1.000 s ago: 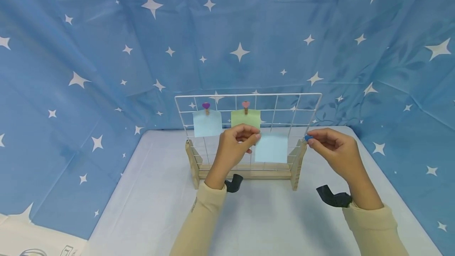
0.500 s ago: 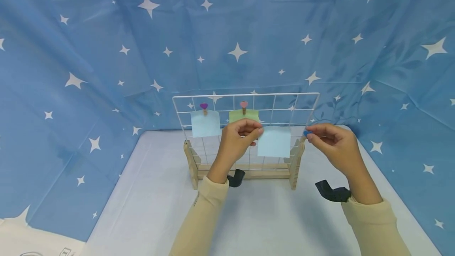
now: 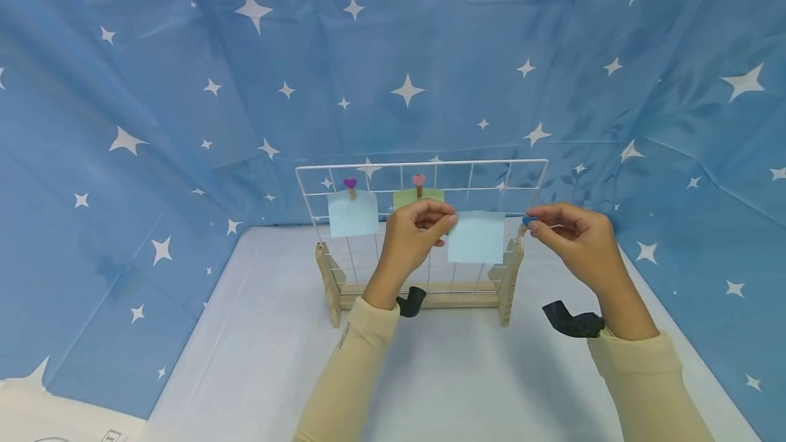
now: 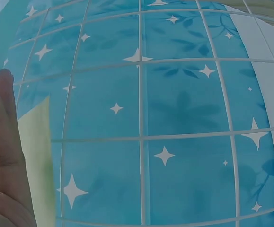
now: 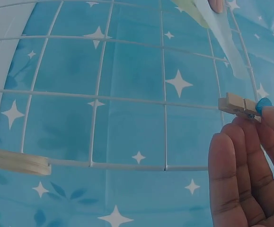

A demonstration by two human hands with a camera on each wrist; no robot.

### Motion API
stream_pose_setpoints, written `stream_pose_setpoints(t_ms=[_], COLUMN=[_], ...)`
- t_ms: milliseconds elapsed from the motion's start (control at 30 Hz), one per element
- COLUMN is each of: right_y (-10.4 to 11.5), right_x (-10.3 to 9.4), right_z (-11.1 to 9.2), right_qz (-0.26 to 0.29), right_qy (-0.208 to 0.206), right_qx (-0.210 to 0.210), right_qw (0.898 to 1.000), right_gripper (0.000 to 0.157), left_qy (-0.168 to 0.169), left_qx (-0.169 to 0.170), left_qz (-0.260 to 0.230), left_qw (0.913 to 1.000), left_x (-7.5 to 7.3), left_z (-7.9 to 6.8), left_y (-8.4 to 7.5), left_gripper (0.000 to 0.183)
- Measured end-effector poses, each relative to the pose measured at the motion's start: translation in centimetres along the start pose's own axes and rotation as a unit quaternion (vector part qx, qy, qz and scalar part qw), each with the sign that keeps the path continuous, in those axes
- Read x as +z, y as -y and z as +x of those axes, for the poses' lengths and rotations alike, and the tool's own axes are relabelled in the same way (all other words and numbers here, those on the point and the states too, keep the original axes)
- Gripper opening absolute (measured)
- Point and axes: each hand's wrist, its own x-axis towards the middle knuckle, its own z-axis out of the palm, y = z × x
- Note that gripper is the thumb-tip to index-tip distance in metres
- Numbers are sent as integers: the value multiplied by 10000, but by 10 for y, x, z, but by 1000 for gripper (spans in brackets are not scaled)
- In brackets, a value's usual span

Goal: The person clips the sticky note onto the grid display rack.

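Observation:
My left hand (image 3: 417, 237) pinches the left edge of a light blue paper square (image 3: 475, 237), held upright in front of a white wire grid (image 3: 424, 164). Between thumb and fingertips, my right hand (image 3: 574, 241) holds a small wooden clothespin (image 5: 238, 105) with a blue decoration, just right of the paper and apart from it. On the grid, a purple heart clothespin (image 3: 351, 185) holds another light blue paper (image 3: 353, 215). A pink heart clothespin (image 3: 419, 183) holds a green paper (image 3: 430, 194), partly hidden by my left hand.
Wooden feet, such as the right one (image 3: 508, 285), and a wooden bar (image 3: 454, 300) support the grid on a white table (image 3: 258, 360). A blue star-patterned cloth (image 3: 393, 39) hangs behind. A pale printed item (image 3: 67, 415) lies at the lower left.
My left hand has raised the light blue paper and shifted it slightly right. My right hand has risen with the clothespin. The view has shifted slightly.

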Motion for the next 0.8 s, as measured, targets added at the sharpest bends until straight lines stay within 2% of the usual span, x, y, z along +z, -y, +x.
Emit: stream_pose_setpoints(t_ms=[300,567,800], right_y=[2,1,4], right_x=[-1,-4,-8], right_z=[10,17,22], right_qz=[-8,150,-23], right_qy=[175,272,324], right_qx=[155,210,277], right_qw=[9997,9993,9991], right_gripper=[15,15,18], left_qy=[-139,-110,-208], left_qx=[38,113,249], left_qz=[146,181,153], left_qw=[9998,9997,9994], left_x=[4,7,10], left_z=[4,6,9], left_y=[0,-2,-3], left_gripper=[14,12,12])
